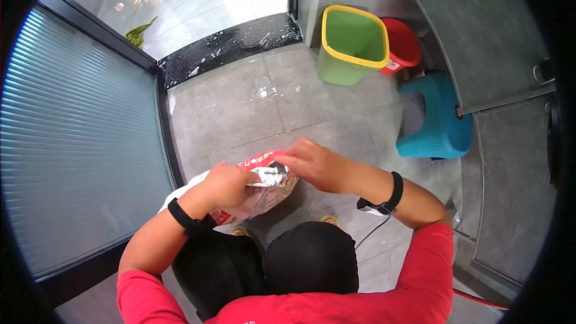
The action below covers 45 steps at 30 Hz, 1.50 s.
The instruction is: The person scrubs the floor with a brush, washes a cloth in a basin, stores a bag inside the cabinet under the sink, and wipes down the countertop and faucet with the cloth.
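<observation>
Head view: grey tile floor (222, 108); teal stool (443, 123) along its right edge; green bin (343, 69) up in the far right corner; white-and-red bag (263, 201) near the left edge; left hand (224, 185) has its grip bunched around the bag's top; right hand (312, 165) is at that rim too, can't tell if it's pinching tbh

Green bin (345, 68), teal stool (443, 121), possibly a leaf (136, 36).

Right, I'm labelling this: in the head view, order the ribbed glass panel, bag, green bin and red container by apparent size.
1. Ribbed glass panel
2. Bag and green bin: unsure; the bag is nearer the camera, partly covered
3. Red container
</observation>
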Motion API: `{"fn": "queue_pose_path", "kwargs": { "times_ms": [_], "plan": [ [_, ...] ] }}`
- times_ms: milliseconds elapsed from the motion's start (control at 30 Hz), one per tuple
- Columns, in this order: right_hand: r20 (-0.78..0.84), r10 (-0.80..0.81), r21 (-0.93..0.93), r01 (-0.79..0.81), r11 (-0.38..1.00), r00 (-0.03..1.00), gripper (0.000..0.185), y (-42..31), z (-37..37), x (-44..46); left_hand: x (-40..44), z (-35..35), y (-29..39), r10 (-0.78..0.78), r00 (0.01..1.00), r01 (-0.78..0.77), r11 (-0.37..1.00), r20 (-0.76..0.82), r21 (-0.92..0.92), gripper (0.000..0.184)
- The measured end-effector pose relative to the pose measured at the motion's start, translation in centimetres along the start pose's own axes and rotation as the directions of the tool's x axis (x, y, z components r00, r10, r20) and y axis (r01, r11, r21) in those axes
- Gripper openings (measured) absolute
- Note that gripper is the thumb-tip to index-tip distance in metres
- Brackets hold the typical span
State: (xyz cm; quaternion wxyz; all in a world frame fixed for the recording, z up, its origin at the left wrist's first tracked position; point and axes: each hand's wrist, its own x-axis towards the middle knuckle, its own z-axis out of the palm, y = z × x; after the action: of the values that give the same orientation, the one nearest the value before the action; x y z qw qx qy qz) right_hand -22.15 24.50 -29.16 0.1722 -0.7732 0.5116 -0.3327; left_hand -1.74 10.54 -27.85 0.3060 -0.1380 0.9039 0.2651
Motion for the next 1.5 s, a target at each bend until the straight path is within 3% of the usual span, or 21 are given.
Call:
{"fn": "queue_pose_path", "kwargs": {
  "times_ms": [67, 133, 167, 267, 400, 533, 567, 633, 667, 700, 733, 833, 967, 1033, 1067, 1133, 1167, 1233, 1400, 1467, 1500],
  "plan": [
    [0.11, -0.07, -0.017, 0.072, 0.997, 0.991, 0.033, -0.8, -0.4, 0.0, -0.1, 0.0, -0.1, -0.021, 1.0, 0.021, 1.0, 0.013, -0.011, 0.021],
    [0.341, -0.132, -0.213, 0.213, 0.954, 0.931, 0.034, -1.6, -1.0, 0.5, -0.1, 0.2, -0.1, 0.011, 0.997, -0.012, 1.0, -0.07, -0.026, 0.017],
    [0.377, -0.212, -0.305, 0.337, 0.891, 0.902, 0.031, -1.7, -0.9, 0.7, -0.1, 0.3, -0.1, 0.006, 0.997, -0.009, 0.999, -0.071, -0.032, 0.017],
    [0.523, -0.227, -0.389, 0.467, 0.795, 0.822, 0.026, -2.8, -0.6, 2.2, -0.2, 0.6, -0.1, 0.046, 0.985, -0.049, 0.999, -0.164, -0.019, 0.013],
    [0.519, -0.124, -0.492, 0.414, 0.766, 0.846, 0.018, -4.0, 0.0, 3.6, -0.2, 0.4, 0.6, 0.02, 0.978, -0.013, 0.999, -0.207, 0.038, 0.013],
    [0.691, -0.13, -0.393, 0.521, 0.758, 0.711, 0.015, -3.0, 2.9, 4.6, -0.3, 0.9, 0.8, 0.099, 0.956, -0.053, 0.984, -0.277, 0.169, 0.016],
    [0.563, -0.088, -0.435, 0.385, 0.814, 0.822, 0.016, -2.3, 4.3, 3.9, 0.1, 1.2, 0.5, 0.041, 0.96, -0.005, 0.992, -0.276, 0.128, 0.016],
    [0.763, 0.015, -0.377, 0.425, 0.823, 0.646, 0.024, -2.1, 3.8, 5.2, 0.4, 1.3, -0.2, 0.025, 0.958, 0.001, 0.996, -0.286, 0.091, 0.017],
    [0.742, 0.077, -0.433, 0.388, 0.814, 0.666, 0.024, -1.1, 3.2, 4.3, 0.3, 0.8, -0.1, 0.051, 0.956, -0.025, 0.995, -0.289, 0.093, 0.017],
    [0.512, -0.035, -0.147, 0.128, 0.981, 0.859, 0.033, 0.3, 3.4, 3.1, 0.1, 0.4, 0.0, 0.061, 0.947, -0.036, 0.996, -0.315, 0.085, 0.018],
    [0.193, -0.044, 0.241, -0.004, 0.971, 0.98, 0.044, 1.7, 3.8, 2.0, 0.0, 0.0, 0.2, 0.054, 0.938, -0.03, 0.997, -0.341, 0.074, 0.018],
    [-0.061, 0.156, 0.358, -0.125, 0.926, 0.986, 0.06, 4.0, 4.2, -1.0, 0.1, -1.4, 1.8, 0.096, 0.93, -0.021, 0.977, -0.354, 0.21, 0.019],
    [-0.072, 0.15, 0.235, -0.13, 0.963, 0.986, 0.05, 5.3, 8.4, -2.5, 0.5, -1.0, 2.9, 0.195, 0.943, -0.104, 0.942, -0.27, 0.319, 0.019],
    [0.065, 0.175, 0.147, -0.183, 0.972, 0.982, 0.045, 5.0, 9.0, -2.8, 0.9, -0.4, 2.8, 0.264, 0.945, -0.175, 0.906, -0.192, 0.386, 0.02],
    [0.042, 0.178, 0.133, -0.182, 0.974, 0.983, 0.045, 4.8, 9.4, -3.3, 1.0, -1.0, 3.8, 0.205, 0.978, -0.161, 0.878, -0.049, 0.45, 0.021],
    [0.037, 0.125, 0.15, -0.129, 0.98, 0.992, 0.035, 4.0, 9.9, -5.1, 0.8, -2.5, 4.4, 0.377, 0.924, -0.37, 0.828, 0.071, 0.422, 0.024],
    [0.018, 0.119, 0.141, -0.121, 0.983, 0.993, 0.035, 3.3, 9.8, -5.8, 0.6, -3.7, 5.3, 0.375, 0.924, -0.367, 0.819, 0.073, 0.442, 0.024],
    [-0.027, 0.281, 0.198, -0.27, 0.942, 0.959, 0.021, 1.2, 9.0, -7.5, 0.6, -7.0, 8.0, 0.53, 0.84, -0.488, 0.831, -0.114, 0.266, 0.032],
    [-0.064, 0.456, 0.282, -0.422, 0.862, 0.888, 0.033, -1.9, 4.7, -11.4, 0.9, -16.9, 16.7, 0.562, 0.759, -0.53, 0.826, -0.329, 0.189, 0.037],
    [-0.079, 0.475, 0.285, -0.437, 0.853, 0.876, 0.04, -3.3, 2.0, -12.7, 2.0, -18.9, 19.1, 0.673, 0.612, -0.609, 0.736, -0.415, 0.294, 0.04],
    [-0.148, 0.52, 0.296, -0.464, 0.835, 0.841, 0.035, -5.4, -0.6, -12.8, 2.2, -20.1, 20.8, 0.674, 0.613, -0.628, 0.732, -0.412, 0.263, 0.044]
  ]
}}
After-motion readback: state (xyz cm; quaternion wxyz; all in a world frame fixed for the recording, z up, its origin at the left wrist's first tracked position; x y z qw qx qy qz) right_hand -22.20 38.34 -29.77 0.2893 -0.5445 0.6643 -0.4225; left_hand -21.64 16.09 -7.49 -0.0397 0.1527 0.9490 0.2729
